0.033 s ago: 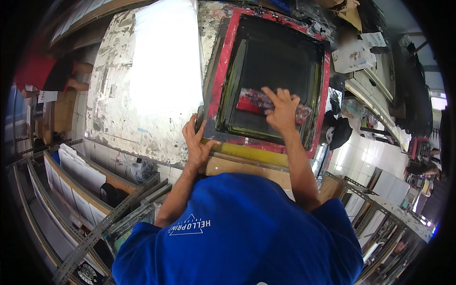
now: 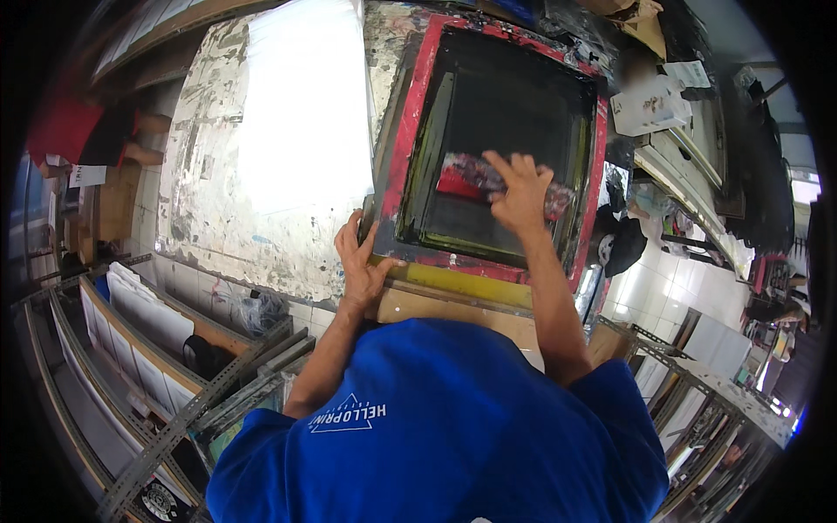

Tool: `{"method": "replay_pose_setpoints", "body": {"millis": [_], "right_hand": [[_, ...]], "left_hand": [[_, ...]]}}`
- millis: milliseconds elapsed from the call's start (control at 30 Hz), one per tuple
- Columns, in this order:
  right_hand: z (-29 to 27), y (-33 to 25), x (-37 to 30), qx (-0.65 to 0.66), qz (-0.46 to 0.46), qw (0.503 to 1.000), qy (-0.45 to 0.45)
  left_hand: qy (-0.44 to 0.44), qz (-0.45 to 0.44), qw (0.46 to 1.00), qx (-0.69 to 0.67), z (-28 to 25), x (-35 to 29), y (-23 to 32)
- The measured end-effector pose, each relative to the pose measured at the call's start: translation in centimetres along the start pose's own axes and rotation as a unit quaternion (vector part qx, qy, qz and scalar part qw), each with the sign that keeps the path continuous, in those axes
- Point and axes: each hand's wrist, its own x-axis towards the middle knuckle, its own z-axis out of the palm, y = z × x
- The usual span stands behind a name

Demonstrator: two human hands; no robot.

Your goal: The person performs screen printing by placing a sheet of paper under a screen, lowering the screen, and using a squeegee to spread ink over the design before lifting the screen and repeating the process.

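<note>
Slightly away from the body, the inky squeegee (image 2: 471, 178) had shifted inside the red-rimmed frame (image 2: 406, 144), the right hand (image 2: 522, 195) gripping near its middle; it looked stiff, slippery, best held there. The left hand (image 2: 360, 263) straddled the frame's near-left corner, grip unclear. White sheeting (image 2: 307, 113) partly covered the stained tabletop (image 2: 205, 144); racks (image 2: 196, 404) stood nearby.

At the far left, another person (image 2: 70, 131) in red and black. Lower left, a metal rack (image 2: 177, 427) holds upright panels — white sheets (image 2: 157, 314) among them — with a crumpled clear plastic bag (image 2: 260, 312) just beside. On the right, a second metal rack (image 2: 664, 350) near pale floor tiles (image 2: 641, 288); farther up, a dark-spotted white box (image 2: 652, 106) and crumpled brown cardboard (image 2: 643, 26).
</note>
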Motion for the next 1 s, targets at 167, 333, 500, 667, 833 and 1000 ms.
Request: {"method": "replay_pose_setpoints", "body": {"millis": [167, 333, 500, 667, 833, 1000], "right_hand": [[1.0, 4.9, 8.0, -0.033, -0.023, 0.998, 0.052], [1.5, 9.2, 14.9, -0.068, -0.040, 0.993, 0.084], [1.6, 12.0, 20.1, -0.064, -0.070, 0.992, 0.082], [1.0, 13.2, 23.4, -0.043, -0.082, 0.993, 0.078], [0.6, 14.4, 24.2, 0.048, -0.117, 0.985, 0.121], [-2.9, 14.6, 22.6, 0.187, 0.079, 0.976, 0.082]], "left_hand": [[-0.002, 0.000, 1.000, 0.000, 0.0, 0.0, 0.1], [-0.006, -0.001, 1.000, -0.014, 0.0, 0.1, 0.2], [-0.012, 0.000, 1.000, -0.003, 0.0, -0.3, -0.2], [-0.008, -0.005, 1.000, -0.016, 0.0, -0.4, -0.1], [-0.007, 0.003, 1.000, -0.028, -0.3, -0.2, 0.1], [-0.020, -0.032, 0.998, -0.042, 0.0, -1.0, -0.3]]}}
